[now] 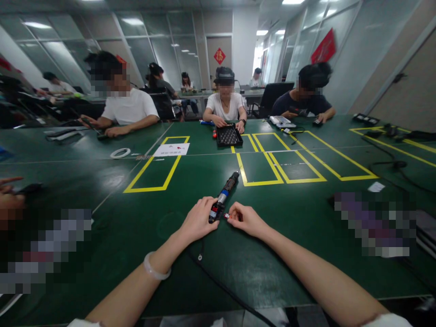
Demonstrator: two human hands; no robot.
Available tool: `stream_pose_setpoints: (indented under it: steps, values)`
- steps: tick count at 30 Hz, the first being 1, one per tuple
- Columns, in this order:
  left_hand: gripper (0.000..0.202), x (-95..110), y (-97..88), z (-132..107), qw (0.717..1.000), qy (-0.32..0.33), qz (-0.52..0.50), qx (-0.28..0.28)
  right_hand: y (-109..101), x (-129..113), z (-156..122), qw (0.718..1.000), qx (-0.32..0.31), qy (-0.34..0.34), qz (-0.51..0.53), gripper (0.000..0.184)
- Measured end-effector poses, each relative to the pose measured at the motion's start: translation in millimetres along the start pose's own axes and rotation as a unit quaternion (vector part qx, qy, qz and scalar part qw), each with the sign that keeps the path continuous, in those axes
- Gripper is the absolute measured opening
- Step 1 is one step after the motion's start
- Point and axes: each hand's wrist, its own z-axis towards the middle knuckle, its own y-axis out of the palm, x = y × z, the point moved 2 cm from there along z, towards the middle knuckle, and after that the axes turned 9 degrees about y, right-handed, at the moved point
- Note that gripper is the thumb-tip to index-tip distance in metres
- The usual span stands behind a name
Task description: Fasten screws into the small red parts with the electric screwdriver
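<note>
Left hand: We find the left hand (pixel 199 221) closed around the near end of the black tool (pixel 224 196), fingers wrapped over its body.
Right hand: We find the right hand (pixel 245 219) pinched shut on a small piece (pixel 227 216) held against the tool's near end. It looks red and white, but it is too small for us to identify.
Black tool: It is slim and cylindrical with a blue band at mid-length. It sits near the centre of the green desk (pixel 136 227), pointing far and slightly right, and its far tip is just left of a yellow taped rectangle (pixel 260 183).
Left wrist: We note a pale bangle (pixel 155 269).
Cable: A black cable (pixel 218 284) runs over the desk between the forearms toward the near edge.
Far side: A black tray (pixel 229 135) lies before a seated person in white. A white sheet (pixel 172 149) and a white ring (pixel 120 153) lie to its left.
</note>
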Motion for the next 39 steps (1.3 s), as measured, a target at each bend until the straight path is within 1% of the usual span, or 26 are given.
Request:
stream_pose_setpoints:
  steps: [3, 7, 11, 14, 20, 27, 30, 33, 36, 39]
  values:
    - [0.064, 13.7, 2.6, 2.2, 0.999, 0.025, -0.018, -0.016, 1.5, 0.3, 0.5, 0.998, 0.011, 0.012, -0.057, 0.014]
    - [0.066, 19.4, 4.1, 2.9, 0.999, 0.033, -0.024, -0.026, 3.4, -1.2, 0.9, 0.994, 0.016, 0.023, -0.102, 0.017]
    - [0.064, 18.4, 4.3, 2.5, 0.999, 0.031, -0.019, -0.031, 4.0, -2.6, 0.7, 0.997, 0.016, -0.003, -0.077, 0.020]
    - [0.065, 18.6, 4.5, 2.3, 0.999, 0.029, -0.012, -0.034, 4.4, -2.6, 0.8, 0.998, 0.012, -0.017, -0.059, 0.015]
    - [0.059, 23.0, 6.9, 4.5, 0.999, 0.015, 0.019, -0.023, 4.7, -0.5, 1.9, 0.999, 0.020, -0.014, -0.030, 0.010]
    - [0.055, 23.5, 9.5, 7.1, 0.999, 0.000, 0.041, -0.022, 2.4, -7.8, -1.4, 1.000, 0.019, -0.020, -0.015, 0.015]
    - [0.053, 17.5, 8.6, 9.4, 0.999, 0.006, 0.035, -0.017, 0.4, -10.9, -2.8, 0.999, 0.019, -0.022, -0.016, 0.014]
    - [0.054, 4.4, 5.8, 13.5, 0.999, 0.008, 0.044, -0.017, -1.7, -10.6, -3.1, 0.999, 0.024, -0.017, -0.027, 0.011]
    - [0.055, -17.9, 0.3, 16.8, 0.998, -0.012, 0.066, -0.014, -3.5, -9.6, -3.0, 0.999, 0.025, -0.017, -0.043, 0.008]
    - [0.057, -50.1, -7.9, 16.3, 0.994, -0.058, 0.092, -0.006, -4.8, -10.0, -3.2, 0.998, 0.021, -0.018, -0.050, 0.008]
